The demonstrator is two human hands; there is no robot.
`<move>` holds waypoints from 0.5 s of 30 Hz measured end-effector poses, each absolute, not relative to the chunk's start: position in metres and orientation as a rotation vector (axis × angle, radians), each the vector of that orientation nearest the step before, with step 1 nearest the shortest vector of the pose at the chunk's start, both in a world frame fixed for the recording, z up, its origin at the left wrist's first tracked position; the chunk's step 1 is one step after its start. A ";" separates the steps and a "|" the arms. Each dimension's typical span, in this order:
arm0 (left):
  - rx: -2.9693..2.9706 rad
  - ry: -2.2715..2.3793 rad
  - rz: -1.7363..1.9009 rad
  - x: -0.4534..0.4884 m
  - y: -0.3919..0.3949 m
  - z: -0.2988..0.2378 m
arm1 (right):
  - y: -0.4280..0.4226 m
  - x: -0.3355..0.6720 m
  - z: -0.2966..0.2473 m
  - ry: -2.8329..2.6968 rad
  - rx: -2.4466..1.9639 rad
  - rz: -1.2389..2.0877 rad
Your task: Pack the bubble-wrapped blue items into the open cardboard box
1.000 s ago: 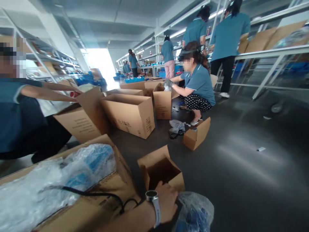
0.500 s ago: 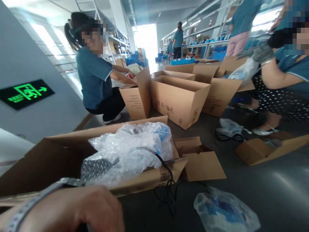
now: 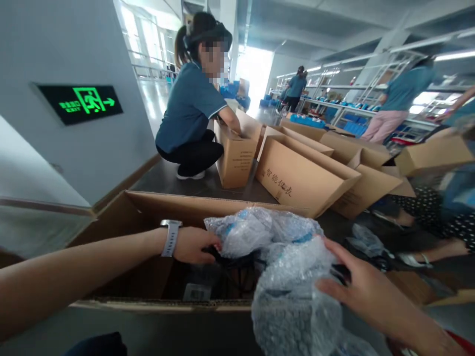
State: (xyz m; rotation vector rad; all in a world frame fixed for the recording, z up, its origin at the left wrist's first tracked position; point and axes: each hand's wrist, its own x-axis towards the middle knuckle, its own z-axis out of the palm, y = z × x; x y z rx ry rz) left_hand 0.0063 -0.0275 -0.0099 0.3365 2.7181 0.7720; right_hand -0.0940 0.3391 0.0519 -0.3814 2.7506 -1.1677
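A large open cardboard box [image 3: 148, 210] lies in front of me, filled with bubble-wrapped items. My left hand [image 3: 195, 244], with a grey watch on the wrist, reaches into the box and closes on a bubble-wrapped bundle [image 3: 245, 230] where black cable [image 3: 237, 262] shows. My right hand [image 3: 356, 287] grips another bubble-wrapped bundle [image 3: 293, 296] at the box's near right edge, fingers curled over its top.
A crouching person [image 3: 193, 113] in a blue shirt reaches into a small carton [image 3: 235, 158]. Several open cartons [image 3: 297, 178] lie on the dark floor beyond. Another person's legs and shoe [image 3: 411, 257] are at right. A wall with a green exit sign [image 3: 79, 101] stands left; shelving racks right.
My view swung left and closer to the big box. My left hand moved from near the camera into the box; my right hand came into view, gripping a bubble-wrapped bundle.
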 end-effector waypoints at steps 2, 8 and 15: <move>0.307 2.674 0.756 -0.001 -0.038 -0.022 | 0.289 -0.104 0.064 2.781 -0.565 -0.659; 0.192 2.537 1.525 -0.020 -0.052 -0.075 | 0.268 -0.097 0.069 2.551 -0.852 0.146; 0.361 2.677 1.604 -0.065 -0.008 -0.078 | 0.307 -0.095 0.071 2.627 -0.757 -0.150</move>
